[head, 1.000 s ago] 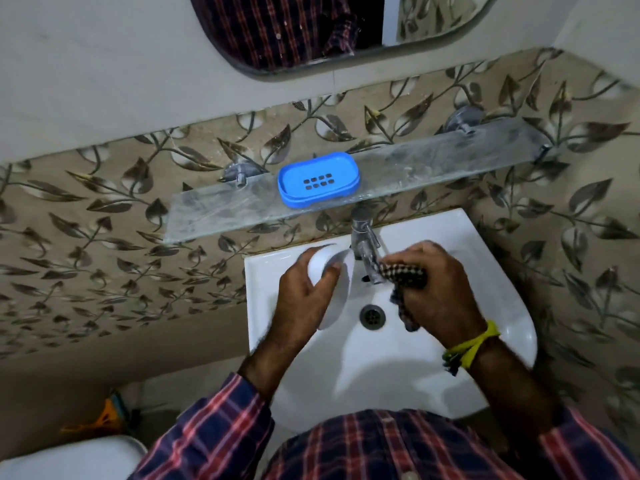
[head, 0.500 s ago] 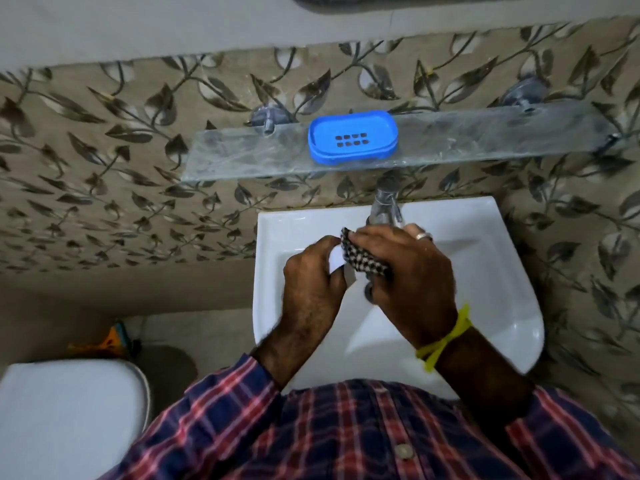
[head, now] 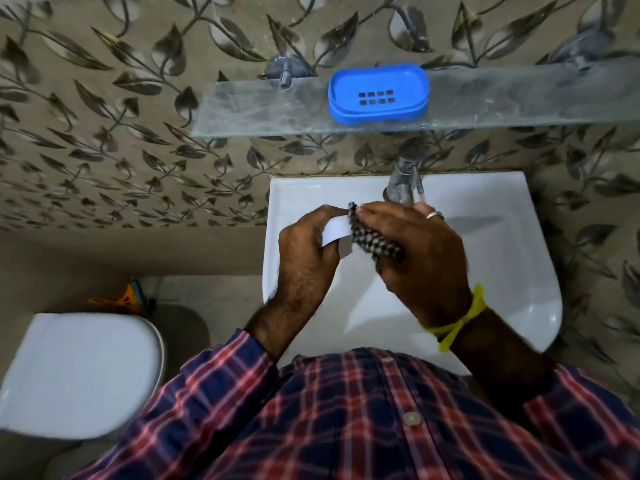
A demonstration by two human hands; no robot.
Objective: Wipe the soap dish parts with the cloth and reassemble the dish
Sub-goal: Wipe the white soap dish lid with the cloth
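Tap (head: 403, 183) just behind hands; blue soap dish (head: 378, 94) on shelf (head: 263, 110) above.

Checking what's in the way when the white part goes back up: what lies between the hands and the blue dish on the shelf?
In the head view, only the tap and patterned wall, below the blue dish.

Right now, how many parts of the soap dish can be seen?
2. The blue slotted part sits on the glass shelf. The white part is in the left hand, with the right hand pressing the checked cloth to it. Hands may hide more.
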